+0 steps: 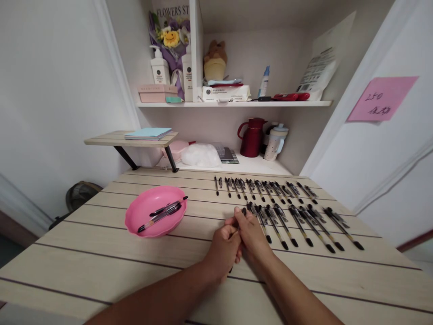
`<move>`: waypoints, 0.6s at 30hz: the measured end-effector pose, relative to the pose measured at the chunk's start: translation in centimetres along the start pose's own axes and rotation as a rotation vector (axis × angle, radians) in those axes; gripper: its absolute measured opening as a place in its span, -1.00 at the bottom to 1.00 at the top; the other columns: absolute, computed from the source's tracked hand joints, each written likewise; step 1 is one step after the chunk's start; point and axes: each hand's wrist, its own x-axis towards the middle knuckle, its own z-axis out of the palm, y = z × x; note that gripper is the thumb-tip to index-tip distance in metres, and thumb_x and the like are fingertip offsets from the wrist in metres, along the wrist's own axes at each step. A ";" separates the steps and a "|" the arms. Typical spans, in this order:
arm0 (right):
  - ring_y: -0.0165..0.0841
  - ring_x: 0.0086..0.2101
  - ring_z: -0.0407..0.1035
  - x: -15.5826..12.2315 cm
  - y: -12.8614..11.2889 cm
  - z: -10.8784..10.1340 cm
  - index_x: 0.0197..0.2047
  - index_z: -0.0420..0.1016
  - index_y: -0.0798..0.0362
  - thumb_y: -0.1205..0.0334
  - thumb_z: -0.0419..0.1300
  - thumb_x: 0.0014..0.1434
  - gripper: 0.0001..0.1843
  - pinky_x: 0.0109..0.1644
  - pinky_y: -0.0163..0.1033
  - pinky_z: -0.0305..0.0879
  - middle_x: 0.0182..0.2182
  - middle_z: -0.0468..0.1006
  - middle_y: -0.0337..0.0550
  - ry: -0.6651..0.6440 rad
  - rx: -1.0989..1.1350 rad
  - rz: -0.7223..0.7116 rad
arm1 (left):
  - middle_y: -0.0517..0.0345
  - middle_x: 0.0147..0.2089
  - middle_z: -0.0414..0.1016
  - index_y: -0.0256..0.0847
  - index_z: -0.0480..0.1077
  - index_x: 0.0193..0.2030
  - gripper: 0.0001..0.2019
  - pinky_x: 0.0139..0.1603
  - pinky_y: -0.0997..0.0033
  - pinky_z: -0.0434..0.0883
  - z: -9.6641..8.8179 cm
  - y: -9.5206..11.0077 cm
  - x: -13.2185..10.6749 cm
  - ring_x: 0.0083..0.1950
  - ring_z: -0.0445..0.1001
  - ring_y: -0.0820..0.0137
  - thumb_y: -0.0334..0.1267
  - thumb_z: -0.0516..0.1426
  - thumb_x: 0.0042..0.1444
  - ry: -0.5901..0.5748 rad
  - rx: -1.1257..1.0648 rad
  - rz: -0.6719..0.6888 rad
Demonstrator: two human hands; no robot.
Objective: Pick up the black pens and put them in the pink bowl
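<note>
Both of my hands meet over the front middle of the table around one pen (244,211). My left hand (223,250) is wrapped round its barrel, and a dark end shows just below the fist. At the other end, my right hand (251,230) grips with the thumb laid along the black tip. The fingers hide most of the barrel, so I cannot tell whether a cap is on it. Beside my right hand lies a front row of pens (301,228), slanted, with cap-like clear and black pieces among them. Behind it runs a second row of pens (260,190).
A pink scalloped bowl (135,216) on the left holds a few pens. At the back left stands a small raised shelf (111,137) with blue paper (149,133). A red jug (252,137) and a pale cup (275,142) stand in the rear recess.
</note>
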 end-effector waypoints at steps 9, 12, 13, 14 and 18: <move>-0.51 -0.84 0.11 -0.1 -0.7 -0.2 -0.48 0.16 0.00 -0.06 0.06 0.03 -0.69 -0.87 -0.42 -0.07 -0.66 0.46 -0.25 0.068 0.016 -0.014 | 0.36 -0.62 0.14 -0.26 0.26 -0.41 -0.70 -0.72 0.59 -0.16 0.1 1.1 -0.5 -0.74 -0.06 0.71 -0.05 0.15 -0.10 -0.093 -0.096 -0.025; -0.55 -0.85 0.05 0.2 -0.8 -0.8 -0.47 0.18 0.01 -0.11 0.07 0.00 -0.65 -0.88 -0.43 -0.19 -0.65 0.47 -0.25 0.019 0.003 -0.050 | 0.29 -0.57 0.24 -0.27 0.25 -0.44 -0.69 -0.71 0.59 -0.13 -0.1 1.1 -0.8 -0.72 -0.02 0.72 -0.03 0.15 -0.09 -0.123 -0.079 -0.027; -0.55 -0.84 0.06 0.3 -0.8 -1.0 -0.46 0.19 0.02 -0.12 0.08 0.00 -0.64 -0.87 -0.44 -0.19 -0.63 0.47 -0.24 -0.007 0.004 -0.067 | 0.26 -0.54 0.27 -0.28 0.25 -0.44 -0.69 -0.72 0.59 -0.12 -0.2 1.1 -0.8 -0.72 -0.02 0.72 -0.04 0.14 -0.09 -0.137 -0.082 -0.023; -0.54 -0.83 0.10 0.5 -0.8 -1.2 -0.45 0.20 0.02 -0.13 0.09 -0.01 -0.63 -0.87 -0.44 -0.17 -0.61 0.48 -0.24 -0.028 0.007 -0.082 | 0.24 -0.52 0.30 -0.28 0.25 -0.43 -0.71 -0.72 0.59 -0.11 -0.2 1.2 -0.9 -0.71 -0.01 0.72 -0.05 0.13 -0.08 -0.150 -0.089 -0.020; -0.46 -0.68 0.29 1.3 -1.0 -2.0 -0.42 0.23 0.03 -0.16 0.11 -0.02 -0.60 -0.78 -0.43 0.04 -0.58 0.46 -0.25 -0.028 0.103 -0.158 | 0.22 -0.48 0.34 -0.26 0.29 -0.21 -0.70 -0.72 0.60 -0.08 -0.3 1.0 -1.0 -0.71 0.00 0.68 -0.12 0.09 -0.04 -0.205 -0.102 -0.045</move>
